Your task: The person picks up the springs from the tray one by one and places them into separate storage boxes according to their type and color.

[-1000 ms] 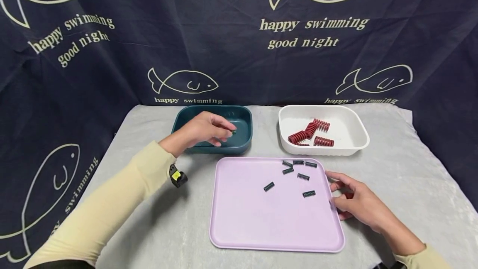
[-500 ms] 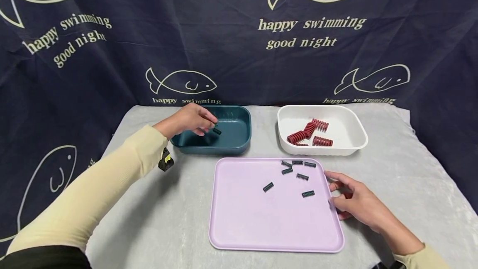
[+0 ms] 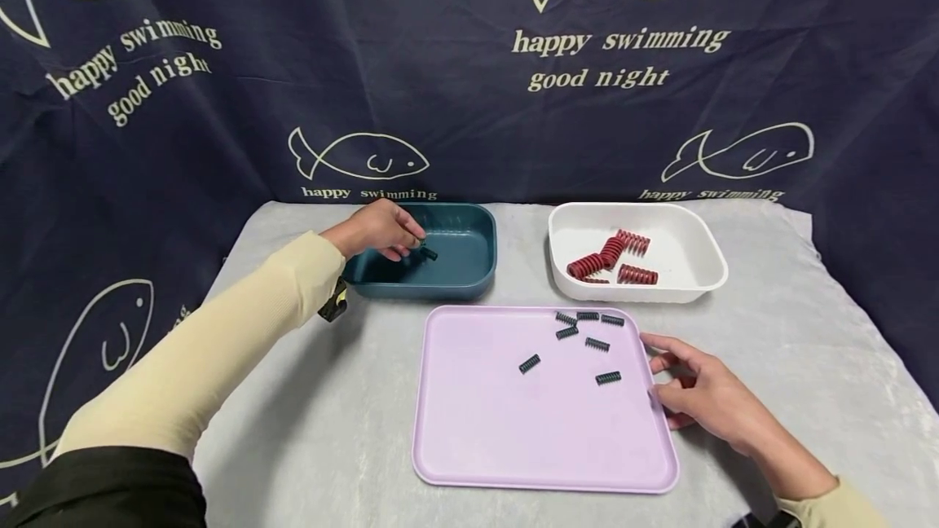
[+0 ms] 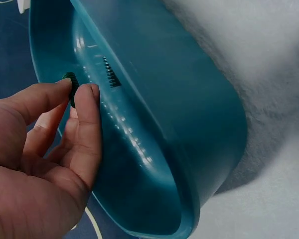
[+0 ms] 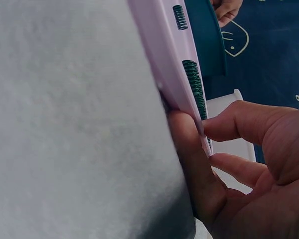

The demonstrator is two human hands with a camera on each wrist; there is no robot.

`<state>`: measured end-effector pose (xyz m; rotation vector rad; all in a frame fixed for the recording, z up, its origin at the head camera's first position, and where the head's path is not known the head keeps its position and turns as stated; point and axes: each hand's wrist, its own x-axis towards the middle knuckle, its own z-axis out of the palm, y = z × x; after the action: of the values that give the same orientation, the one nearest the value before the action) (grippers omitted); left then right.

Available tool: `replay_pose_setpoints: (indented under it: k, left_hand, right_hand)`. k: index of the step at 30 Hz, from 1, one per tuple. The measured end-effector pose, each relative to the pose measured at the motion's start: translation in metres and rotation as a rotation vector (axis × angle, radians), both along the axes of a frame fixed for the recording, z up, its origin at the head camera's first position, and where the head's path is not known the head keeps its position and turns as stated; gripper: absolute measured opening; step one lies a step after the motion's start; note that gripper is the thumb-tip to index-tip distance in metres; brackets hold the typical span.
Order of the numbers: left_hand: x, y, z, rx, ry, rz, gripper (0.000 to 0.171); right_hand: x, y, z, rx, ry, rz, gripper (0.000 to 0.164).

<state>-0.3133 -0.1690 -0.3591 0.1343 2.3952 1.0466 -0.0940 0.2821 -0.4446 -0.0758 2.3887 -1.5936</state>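
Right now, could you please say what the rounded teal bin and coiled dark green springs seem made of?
The teal bin looks like glossy plastic: bright highlights line its smooth inside. The dark green springs are probably coated metal, judging by their regular green coils.

The left hand (image 3: 383, 231) pinches a green spring (image 4: 72, 85) at the teal bin (image 3: 421, 292) beyond the lilac tray (image 3: 528, 434); another spring (image 4: 111, 73) lies inside, seven springs (image 3: 608, 378) on the tray, whose rim the right hand (image 3: 700, 393) grips.
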Motion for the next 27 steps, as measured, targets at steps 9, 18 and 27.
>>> replay_pose_setpoints:
  k: [9,18,27]
  left_hand:
    - [-0.004,-0.001,-0.005,-0.029,-0.035,0.016,0.026]
    - [-0.01,-0.008,-0.022,0.032,-0.102,0.084,0.026]
    - [-0.012,-0.019,-0.028,0.131,-0.162,0.153,0.031]
  right_hand:
    - [0.0,0.0,0.002,-0.002,0.0,0.003,0.072]
    - [0.0,-0.001,0.002,-0.005,-0.009,-0.005,0.072]
    - [0.0,0.0,0.003,0.001,-0.017,-0.011,0.072]
